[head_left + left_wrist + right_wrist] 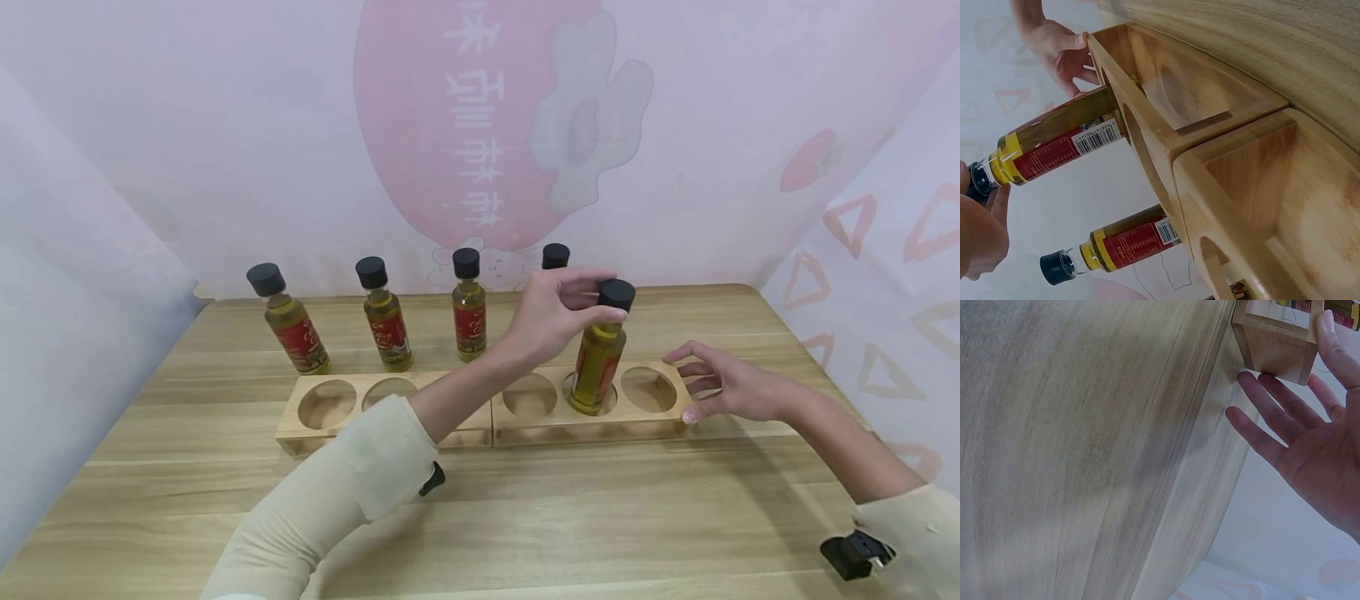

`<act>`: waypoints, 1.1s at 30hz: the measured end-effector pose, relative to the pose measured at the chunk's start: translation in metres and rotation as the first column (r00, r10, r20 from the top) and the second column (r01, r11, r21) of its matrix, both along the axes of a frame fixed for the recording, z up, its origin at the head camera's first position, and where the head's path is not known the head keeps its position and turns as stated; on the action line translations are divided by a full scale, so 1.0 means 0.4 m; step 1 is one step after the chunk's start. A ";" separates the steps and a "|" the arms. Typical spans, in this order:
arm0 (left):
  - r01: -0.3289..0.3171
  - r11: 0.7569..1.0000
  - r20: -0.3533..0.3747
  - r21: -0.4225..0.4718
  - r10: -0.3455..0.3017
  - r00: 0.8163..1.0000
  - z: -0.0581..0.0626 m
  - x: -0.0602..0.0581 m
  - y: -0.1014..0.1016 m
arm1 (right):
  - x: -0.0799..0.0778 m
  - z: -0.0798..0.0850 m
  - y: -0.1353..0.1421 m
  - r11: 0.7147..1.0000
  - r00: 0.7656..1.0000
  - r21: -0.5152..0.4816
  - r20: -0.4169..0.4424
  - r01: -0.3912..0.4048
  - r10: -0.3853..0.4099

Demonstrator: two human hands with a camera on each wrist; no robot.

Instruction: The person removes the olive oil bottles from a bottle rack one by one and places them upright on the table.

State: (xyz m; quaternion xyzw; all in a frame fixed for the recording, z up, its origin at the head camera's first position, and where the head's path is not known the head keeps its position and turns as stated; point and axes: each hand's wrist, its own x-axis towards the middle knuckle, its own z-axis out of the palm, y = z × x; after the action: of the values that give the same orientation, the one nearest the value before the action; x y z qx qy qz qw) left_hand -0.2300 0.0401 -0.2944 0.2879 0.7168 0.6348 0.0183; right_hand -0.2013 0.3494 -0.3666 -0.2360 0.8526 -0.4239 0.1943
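My left hand (551, 312) pinches an oil bottle (597, 367) by its black cap, thumb in front and fingers behind. The bottle has a red label and stands slightly tilted, its base inside the middle hole of the right wooden rack (551, 432). At that rack's right end, my right hand (738, 387) holds the two corners between thumb and index finger; in the right wrist view the other fingers (1272, 409) spread beside the end wall. A second wooden rack (288, 425) adjoins on the left, partly covered by my left forearm.
Behind the racks stand several more oil bottles in a row: one far left (296, 333), a second (387, 329), a third (470, 321), and another (556, 256) mostly hidden by my left hand. A printed cloth (262, 150) hangs behind the wooden table (600, 517).
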 end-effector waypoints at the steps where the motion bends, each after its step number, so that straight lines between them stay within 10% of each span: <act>1: -0.002 1.000 -0.006 0.001 0.002 1.000 0.002 0.000 0.000 | 0.000 0.001 0.001 1.000 1.000 -0.001 0.000 -0.002 0.002; 11: -0.012 1.000 -0.080 0.029 0.014 0.997 0.023 0.000 0.009 | 0.001 0.005 0.002 1.000 1.000 0.008 0.017 0.008 -0.009; 33: -0.037 0.996 0.002 0.086 0.037 0.999 0.063 0.001 0.028 | 0.000 0.000 -0.003 1.000 1.000 0.003 -0.006 0.007 -0.007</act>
State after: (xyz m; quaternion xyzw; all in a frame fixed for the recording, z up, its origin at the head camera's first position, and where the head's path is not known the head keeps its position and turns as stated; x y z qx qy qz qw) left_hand -0.2297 0.0512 -0.2691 0.2749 0.6941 0.6653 -0.0055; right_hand -0.2012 0.3482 -0.3667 -0.2341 0.8546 -0.4225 0.1907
